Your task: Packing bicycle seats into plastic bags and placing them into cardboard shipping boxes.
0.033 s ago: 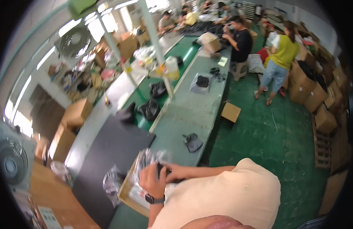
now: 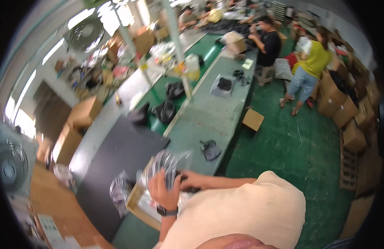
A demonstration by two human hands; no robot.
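Note:
Over a shallow cardboard box [image 2: 136, 198] on the green workbench, my two hands are close together. My left hand [image 2: 163, 191], with a dark watch on its wrist, is closed on a crinkled clear plastic bag [image 2: 172, 161]. Beside it, my right hand [image 2: 193, 181] has its fingers curled round a small black item [image 2: 184, 177], whose kind I cannot make out. More clear plastic lies in the box, partly hidden by my left hand. Another clear bag with dark contents [image 2: 119, 193] rests left of the box.
A dark grey mat [image 2: 113, 162] covers the bench at left. A small black pouch [image 2: 210, 151] lies ahead of my right arm. Farther off are black bags [image 2: 164, 111], a post [image 2: 178, 45] and a carton [image 2: 253, 119] on the floor. Several people are farther back; one stands [image 2: 305, 70].
The clear bag now spreads higher and farther right above my hands. The black piece between my hands shows less. The whole view has shifted slightly.

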